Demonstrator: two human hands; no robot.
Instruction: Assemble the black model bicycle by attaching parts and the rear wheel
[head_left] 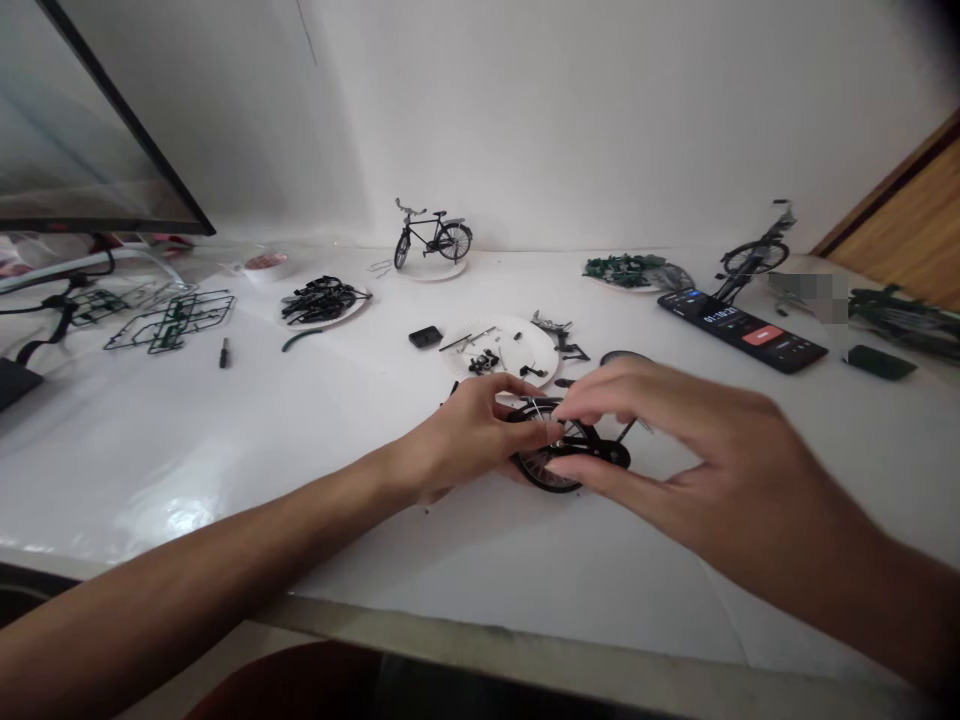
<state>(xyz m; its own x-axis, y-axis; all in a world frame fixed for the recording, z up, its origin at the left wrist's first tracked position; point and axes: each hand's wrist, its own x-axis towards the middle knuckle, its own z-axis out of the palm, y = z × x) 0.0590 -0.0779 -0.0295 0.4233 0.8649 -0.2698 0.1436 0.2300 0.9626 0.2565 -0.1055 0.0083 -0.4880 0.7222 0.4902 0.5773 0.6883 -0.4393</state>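
A partly built black model bicycle (551, 483) is between my hands, close above or on the white table. My left hand (476, 430) grips it at the spoked rear wheel, thumb across the hub side and fingers behind. My right hand (675, 430) reaches in from the right, its thumb and fingertips at the wheel hub and the frame. Whether a small part sits between those fingertips is too small to tell. Beyond the hands lies a white paper plate (529, 345) with small black and metal parts.
A finished model bicycle (431, 238) stands at the back, another (757, 250) at the right. A phone (739, 328) showing a timer lies nearby. Plates of black parts (322, 300) and green parts (626, 268), green sprue frames (172, 318), a small screwdriver (224, 352) and a monitor (90, 120) surround the table.
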